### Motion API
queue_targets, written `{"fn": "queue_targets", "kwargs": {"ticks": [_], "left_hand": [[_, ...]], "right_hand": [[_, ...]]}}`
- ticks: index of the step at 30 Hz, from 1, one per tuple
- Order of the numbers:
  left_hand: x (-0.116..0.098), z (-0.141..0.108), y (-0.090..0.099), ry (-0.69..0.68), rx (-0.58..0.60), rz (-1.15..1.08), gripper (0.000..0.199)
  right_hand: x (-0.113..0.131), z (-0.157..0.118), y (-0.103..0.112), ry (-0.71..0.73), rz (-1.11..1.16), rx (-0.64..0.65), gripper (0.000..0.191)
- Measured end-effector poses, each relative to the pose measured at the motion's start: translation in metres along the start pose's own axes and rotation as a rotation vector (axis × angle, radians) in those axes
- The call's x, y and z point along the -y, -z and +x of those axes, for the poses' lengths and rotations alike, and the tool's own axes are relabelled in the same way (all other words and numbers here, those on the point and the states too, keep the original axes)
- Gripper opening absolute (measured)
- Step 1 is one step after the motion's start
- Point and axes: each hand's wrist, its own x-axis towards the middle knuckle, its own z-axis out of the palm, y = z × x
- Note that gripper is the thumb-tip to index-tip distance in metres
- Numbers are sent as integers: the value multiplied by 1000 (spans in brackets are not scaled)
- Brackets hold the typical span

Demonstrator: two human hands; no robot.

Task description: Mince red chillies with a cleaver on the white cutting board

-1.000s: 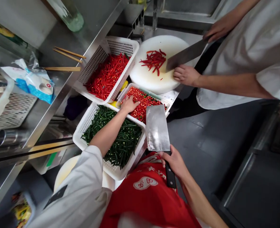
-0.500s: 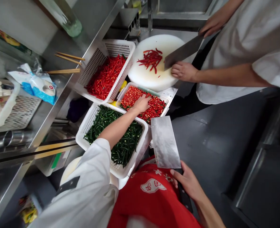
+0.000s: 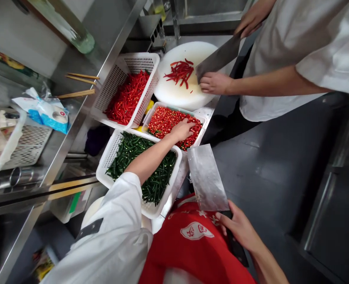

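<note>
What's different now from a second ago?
The left hand has moved across the chopped red chillies, toward their right end in the picture. The cleaver has moved lower in the picture, away from them. Nothing was let go: the right hand still grips the cleaver. The green chillies and the red strips on the round board look unchanged.

Chilli strips (image 3: 180,73) lay on a chopping board (image 3: 172,94) behind a tub (image 3: 204,124) of chopped chillies (image 3: 164,122); one basket (image 3: 144,100) stood left of the board, another basket (image 3: 111,152) in front.
</note>
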Motion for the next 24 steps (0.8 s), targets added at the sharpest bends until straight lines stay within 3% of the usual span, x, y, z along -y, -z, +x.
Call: {"fn": "queue_targets", "kwargs": {"ticks": [2, 5, 9, 12, 15, 20, 22, 24], "left_hand": [[-8, -5, 0, -87, 61, 35, 42], [1, -19, 11, -109, 125, 101, 36], [36, -37, 31, 126, 122, 190, 31], [51, -42, 35, 292, 123, 191, 35], [43, -41, 25, 225, 152, 98, 29], [10, -36, 10, -34, 245, -61, 20], [7, -37, 13, -90, 218, -131, 21], [12, -41, 21, -75, 117, -209, 19]], "right_hand": [[-2, -2, 0, -5, 4, 0, 70], [-3, -6, -2, 14, 39, -6, 70], [-2, -8, -2, 14, 77, -14, 74], [-2, -8, -2, 9, 82, -19, 78], [-2, -7, -1, 25, 70, -4, 75], [-3, -9, 0, 46, 9, 13, 67], [-5, -11, -1, 41, -22, 14, 63], [-7, -12, -2, 44, -26, 17, 64]]}}
